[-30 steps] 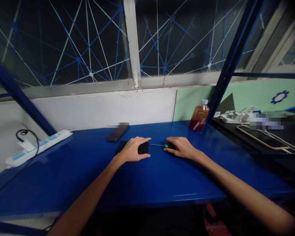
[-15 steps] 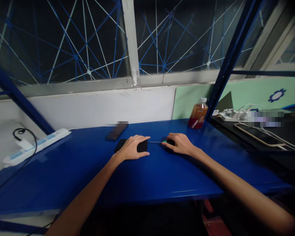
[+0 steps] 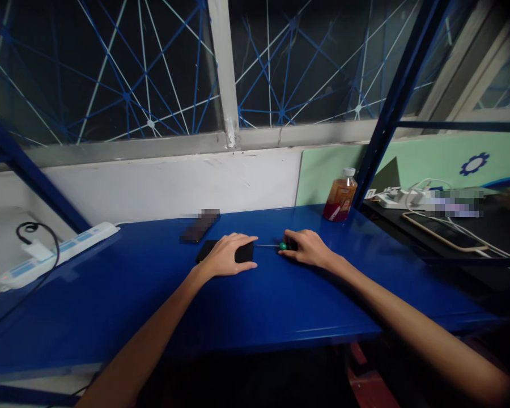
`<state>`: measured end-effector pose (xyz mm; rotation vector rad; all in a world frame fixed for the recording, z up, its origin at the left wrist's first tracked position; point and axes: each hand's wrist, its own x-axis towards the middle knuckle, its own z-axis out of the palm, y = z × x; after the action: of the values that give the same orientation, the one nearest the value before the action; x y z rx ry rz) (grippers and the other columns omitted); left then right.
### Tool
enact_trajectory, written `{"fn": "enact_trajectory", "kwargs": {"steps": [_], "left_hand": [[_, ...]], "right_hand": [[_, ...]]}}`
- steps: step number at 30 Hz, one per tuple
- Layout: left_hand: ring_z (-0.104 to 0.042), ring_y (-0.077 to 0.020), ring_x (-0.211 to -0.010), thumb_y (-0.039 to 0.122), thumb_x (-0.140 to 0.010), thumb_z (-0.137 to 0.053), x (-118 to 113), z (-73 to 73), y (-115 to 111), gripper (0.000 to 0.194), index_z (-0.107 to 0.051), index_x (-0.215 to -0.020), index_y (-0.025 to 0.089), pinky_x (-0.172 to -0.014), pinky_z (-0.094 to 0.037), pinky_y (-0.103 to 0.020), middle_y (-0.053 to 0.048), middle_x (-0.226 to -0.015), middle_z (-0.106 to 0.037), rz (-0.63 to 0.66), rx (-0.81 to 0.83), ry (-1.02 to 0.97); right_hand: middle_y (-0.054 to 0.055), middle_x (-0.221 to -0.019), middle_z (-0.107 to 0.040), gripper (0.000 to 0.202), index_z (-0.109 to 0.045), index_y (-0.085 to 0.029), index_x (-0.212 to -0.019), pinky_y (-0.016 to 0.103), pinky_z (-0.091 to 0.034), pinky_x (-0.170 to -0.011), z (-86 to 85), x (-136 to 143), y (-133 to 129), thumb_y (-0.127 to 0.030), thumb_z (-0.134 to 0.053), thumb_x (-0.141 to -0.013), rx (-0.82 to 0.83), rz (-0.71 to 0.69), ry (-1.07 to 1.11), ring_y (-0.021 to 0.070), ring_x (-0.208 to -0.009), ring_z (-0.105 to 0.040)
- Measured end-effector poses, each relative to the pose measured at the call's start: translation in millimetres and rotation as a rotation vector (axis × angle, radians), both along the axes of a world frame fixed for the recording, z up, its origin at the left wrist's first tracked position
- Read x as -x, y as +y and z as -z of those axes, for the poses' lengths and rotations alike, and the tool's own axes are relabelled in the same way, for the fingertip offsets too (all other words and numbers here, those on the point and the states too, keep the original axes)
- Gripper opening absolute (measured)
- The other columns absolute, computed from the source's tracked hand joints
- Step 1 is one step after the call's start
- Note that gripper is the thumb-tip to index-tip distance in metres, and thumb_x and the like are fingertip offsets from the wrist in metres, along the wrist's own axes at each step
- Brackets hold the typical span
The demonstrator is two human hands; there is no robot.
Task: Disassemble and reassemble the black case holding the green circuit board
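A flat black object (image 3: 244, 253) lies on the blue tabletop (image 3: 238, 309). My left hand (image 3: 225, 256) lies over it, with thumb and fingers spread along its two long sides near the right end. My right hand (image 3: 308, 247) is closed around the dark and green handle (image 3: 284, 246) of a screwdriver. Its thin metal shaft (image 3: 267, 245) points left, level with the table, and reaches the right end of the black object. Whether the tip touches it is too small to tell. The palm hides part of the handle.
A dark phone (image 3: 200, 226) lies behind my left hand. At the back right stands a bottle of reddish drink (image 3: 341, 195). A white power strip (image 3: 62, 255) with a black cable is at the left. On the black surface at right are a phone (image 3: 444, 231) and white cables.
The fingers of my right hand have shifted on the handle, and more of its green part shows. My left hand and the black object keep their places. The whole view has moved slightly.
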<state>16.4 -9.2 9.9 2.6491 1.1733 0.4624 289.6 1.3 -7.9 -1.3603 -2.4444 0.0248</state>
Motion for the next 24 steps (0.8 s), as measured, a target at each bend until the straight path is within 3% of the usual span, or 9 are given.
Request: {"fn": "enact_trajectory", "kwargs": {"steps": [5, 10, 17, 21, 24], "left_hand": [[-0.047, -0.0309, -0.119, 0.058, -0.078, -0.058, -0.1, 0.1, 0.2, 0.064, -0.043, -0.136, 0.034, -0.096, -0.038, -0.048, -0.006, -0.132, -0.053, 0.006, -0.013, -0.005], [-0.046, -0.0308, -0.12, 0.057, -0.076, -0.061, -0.1, -0.1, 0.0, 0.067, -0.042, -0.136, 0.033, -0.096, -0.038, -0.048, -0.005, -0.133, -0.052, -0.004, -0.015, 0.013], [-0.044, -0.0307, -0.122, 0.055, -0.078, -0.06, 0.3, -1.1, -0.7, 0.065, -0.042, -0.136, 0.033, -0.097, -0.038, -0.048, -0.006, -0.135, -0.05, -0.002, 0.002, 0.025], [-0.044, -0.0306, -0.122, 0.055, -0.078, -0.059, 0.4, -1.5, -0.9, 0.065, -0.042, -0.136, 0.033, -0.097, -0.037, -0.048, -0.006, -0.134, -0.051, 0.002, 0.008, 0.023], [-0.044, -0.0317, -0.122, 0.056, -0.078, -0.059, 0.7, -1.8, -0.9, 0.065, -0.041, -0.136, 0.034, -0.096, -0.037, -0.049, -0.006, -0.135, -0.05, 0.005, 0.018, 0.026]], "right_hand": [[0.004, -0.08, -0.066, 0.036, -0.063, -0.021, -0.087, 0.026, -0.027, -0.056, -2.8, -0.5, -1.0, -0.053, -0.048, -0.087, -0.03, -0.031, -0.001, 0.0166, -0.068, -0.057], [0.004, -0.086, -0.064, 0.037, -0.065, -0.021, -0.084, 0.026, -0.027, -0.055, -2.7, -3.2, 2.8, -0.057, -0.056, -0.081, -0.064, -0.012, -0.015, 0.016, -0.069, -0.057], [0.001, -0.075, -0.067, 0.031, -0.062, -0.022, -0.087, 0.025, -0.024, -0.054, 1.1, -0.6, 3.2, -0.053, -0.057, -0.081, -0.003, 0.023, -0.018, 0.0164, -0.065, -0.057], [0.004, -0.083, -0.067, 0.037, -0.063, -0.021, -0.089, 0.026, -0.028, -0.057, -1.1, -1.7, 0.8, -0.053, -0.046, -0.088, -0.042, 0.009, 0.019, 0.0174, -0.072, -0.058], [0.005, -0.087, -0.064, 0.038, -0.064, -0.021, -0.089, 0.026, -0.029, -0.058, -1.6, -4.4, 2.1, -0.054, -0.047, -0.088, -0.055, -0.005, 0.001, 0.0168, -0.072, -0.057]]}}
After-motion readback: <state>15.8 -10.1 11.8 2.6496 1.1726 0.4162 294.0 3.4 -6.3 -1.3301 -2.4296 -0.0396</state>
